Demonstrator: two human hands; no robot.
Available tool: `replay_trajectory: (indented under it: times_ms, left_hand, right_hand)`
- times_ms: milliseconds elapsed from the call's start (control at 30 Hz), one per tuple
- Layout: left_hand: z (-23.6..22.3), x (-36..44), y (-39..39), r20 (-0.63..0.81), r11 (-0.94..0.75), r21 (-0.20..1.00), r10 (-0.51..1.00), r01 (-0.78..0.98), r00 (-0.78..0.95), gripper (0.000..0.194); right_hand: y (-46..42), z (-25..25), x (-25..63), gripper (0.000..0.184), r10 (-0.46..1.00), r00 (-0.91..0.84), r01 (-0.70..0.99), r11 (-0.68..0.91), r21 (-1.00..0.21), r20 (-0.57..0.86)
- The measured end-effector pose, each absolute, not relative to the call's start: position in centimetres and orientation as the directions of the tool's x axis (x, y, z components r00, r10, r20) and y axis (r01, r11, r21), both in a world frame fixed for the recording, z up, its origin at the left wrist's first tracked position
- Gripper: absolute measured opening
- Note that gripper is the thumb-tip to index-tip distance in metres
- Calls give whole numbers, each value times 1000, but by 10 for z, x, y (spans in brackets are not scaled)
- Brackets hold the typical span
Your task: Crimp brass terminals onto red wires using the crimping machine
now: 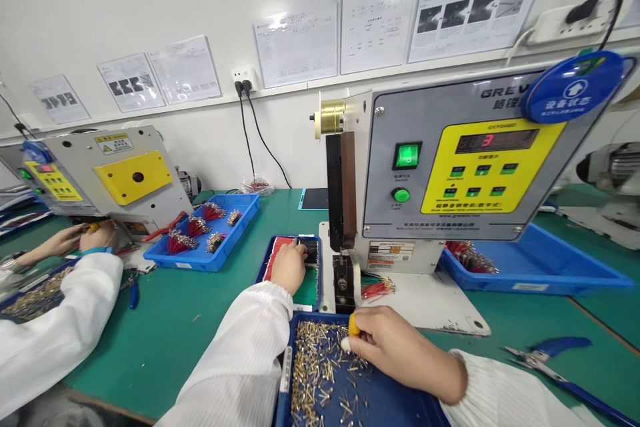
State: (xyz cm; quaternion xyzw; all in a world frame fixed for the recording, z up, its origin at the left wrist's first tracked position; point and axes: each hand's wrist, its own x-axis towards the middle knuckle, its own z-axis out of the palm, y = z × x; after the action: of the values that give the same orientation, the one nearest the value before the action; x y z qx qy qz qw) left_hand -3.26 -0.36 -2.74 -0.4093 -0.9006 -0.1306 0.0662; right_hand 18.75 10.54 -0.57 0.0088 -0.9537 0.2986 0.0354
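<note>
My left hand [289, 268] rests over a small blue tray [260, 272] of cut wires sorted by colour. Red wires [278, 247], black wires [312, 253] and green wires [306, 293] lie there. Its fingers are curled down at the black ones; what they grip is hidden. Above a larger blue tray [395, 399] of loose gold-coloured metal pins [313, 353], my right hand [393, 347] has thumb and forefinger pinched, with a yellow finger cot [354, 325] on a fingertip. Anything in that pinch is too small to make out. Just beyond is the terminal machine's black press head [344, 283].
The grey machine [395, 213] stands in front, finished-looking wires [380, 288] on its base. Right are a blue bin [540, 267] and blue-handled pliers [550, 363]. Left, a co-worker's hands [97, 235] work at another machine [120, 167], beside a blue bin [235, 223] of wire bundles.
</note>
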Motion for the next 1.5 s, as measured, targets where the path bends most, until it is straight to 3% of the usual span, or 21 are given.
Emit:
replay_trajectory:
  times_ms: [100, 300, 433, 567, 700, 800, 1033, 1233, 1500]
  left_hand:
    - [-30, -36, 0, 247, 640, 174, 707, 749, -662, 31]
    - [-37, -39, 2, 292, 623, 196, 700, 757, -652, 24]
    - [-40, -38, 1, 344, 603, 212, 691, 769, -636, 21]
    - [-39, -37, -1, 421, 562, 228, 680, 795, -601, 19]
    - [-33, -31, -3, 508, 492, 243, 670, 836, -542, 16]
    - [-26, -21, -4, 590, 401, 259, 655, 879, -472, 16]
    - [-12, 2, -3, 764, 159, 236, 579, 959, -284, 16]
    - [-8, 10, -3, 796, 121, 180, 565, 976, -217, 21]
    - [-8, 11, -3, 796, 114, 169, 570, 979, -204, 22]
  right_hand:
    - [107, -8, 186, 24, 19, -997, -32, 797, -603, 79]
    - [108, 8, 174, 12, 81, -997, 64, 666, -743, -14]
    - [114, 41, 157, 8, 12, -999, 44, 546, -837, -45]
    - [133, 54, 150, 15, -69, -995, 50, 297, -954, -74]
    - [151, 32, 149, 29, 83, -986, 144, -24, -989, -146]
    - [158, 13, 145, 32, 194, -977, 62, -151, -987, -91]
    - [155, 5, 135, 29, 361, -930, -106, -94, -990, 65]
    - [148, 1, 128, 34, 416, -899, -155, -6, -988, 139]
    - [145, 1, 128, 29, 437, -891, -117, 34, -993, 120]
